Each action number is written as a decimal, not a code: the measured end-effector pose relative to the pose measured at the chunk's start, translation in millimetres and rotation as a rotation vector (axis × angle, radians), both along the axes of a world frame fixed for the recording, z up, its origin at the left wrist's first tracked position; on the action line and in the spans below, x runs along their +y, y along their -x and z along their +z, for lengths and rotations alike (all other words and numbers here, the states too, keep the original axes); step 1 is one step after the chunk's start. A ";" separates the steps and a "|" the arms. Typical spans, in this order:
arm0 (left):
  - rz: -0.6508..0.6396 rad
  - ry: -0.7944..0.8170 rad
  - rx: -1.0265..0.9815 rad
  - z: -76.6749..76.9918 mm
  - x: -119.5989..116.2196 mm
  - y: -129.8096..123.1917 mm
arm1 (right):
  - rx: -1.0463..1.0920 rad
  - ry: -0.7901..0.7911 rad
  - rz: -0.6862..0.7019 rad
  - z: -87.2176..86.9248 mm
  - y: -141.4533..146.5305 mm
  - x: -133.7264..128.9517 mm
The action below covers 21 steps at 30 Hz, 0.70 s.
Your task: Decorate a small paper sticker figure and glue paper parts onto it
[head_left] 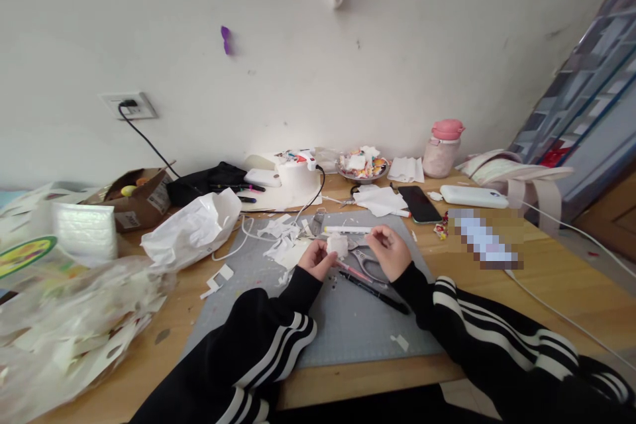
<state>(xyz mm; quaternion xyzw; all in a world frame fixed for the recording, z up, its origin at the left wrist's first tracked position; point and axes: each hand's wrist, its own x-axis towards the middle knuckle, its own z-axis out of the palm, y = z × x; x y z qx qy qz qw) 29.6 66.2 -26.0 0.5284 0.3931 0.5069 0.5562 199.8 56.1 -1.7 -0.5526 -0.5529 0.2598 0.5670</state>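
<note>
My left hand (317,260) is closed, thumb and fingertips pinching a small white paper-like piece (338,244) above the grey cutting mat (348,334). To its right, my right hand (391,253) is also closed in a pinch; whatever is between those fingertips is too small or hidden to make out. Grey-handled scissors (366,266) lie on the mat between my hands. A white pen (348,230) rests just beyond them. Nearer to me are a pink pen (358,273) and a black pen (375,293). White paper scraps (288,248) are heaped left of my left hand.
On the left are a white plastic bag (191,228), a cardboard box (142,202) and clear packaging (84,318). Along the back stand a tissue roll (299,182), a full bowl (362,175) and a pink-lidded bottle (442,149). A phone (420,204) and a white power bank (474,196) lie right.
</note>
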 end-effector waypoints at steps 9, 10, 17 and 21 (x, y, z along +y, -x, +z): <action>-0.007 0.001 0.013 0.6 -1.7 2.2 | -0.072 0.016 0.014 -3.8 -19.2 13.6; -0.005 0.001 0.014 -0.2 -0.9 1.5 | -0.102 0.011 0.050 -2.8 -15.7 10.5; -0.011 0.010 0.038 -3.1 5.0 -3.8 | -0.324 -0.117 0.203 5.8 5.2 -10.5; -0.049 0.009 0.063 -2.0 3.8 -4.3 | -0.442 -0.184 0.220 5.6 6.2 -12.3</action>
